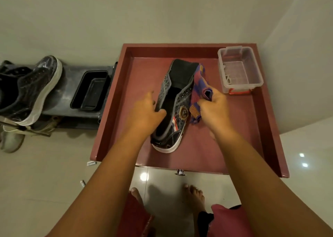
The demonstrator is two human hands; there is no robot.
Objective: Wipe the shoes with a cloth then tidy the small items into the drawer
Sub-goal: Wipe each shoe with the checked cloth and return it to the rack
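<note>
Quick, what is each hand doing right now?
Left hand: grips the collar of the dark patterned high-top shoe.
Right hand: holds the bunched purple and red striped cloth against the shoe's side.

Dark patterned shoe (177, 99) lies on red tray, striped cloth (199, 90) touching it.

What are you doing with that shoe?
A person is cleaning a shoe that lies on a red tabletop. The left hand grips the shoe's opening to steady it, and the right hand holds a striped cloth against its side. A clear plastic box sits at the far corner, and another shoe waits on a rack to the left.
</note>
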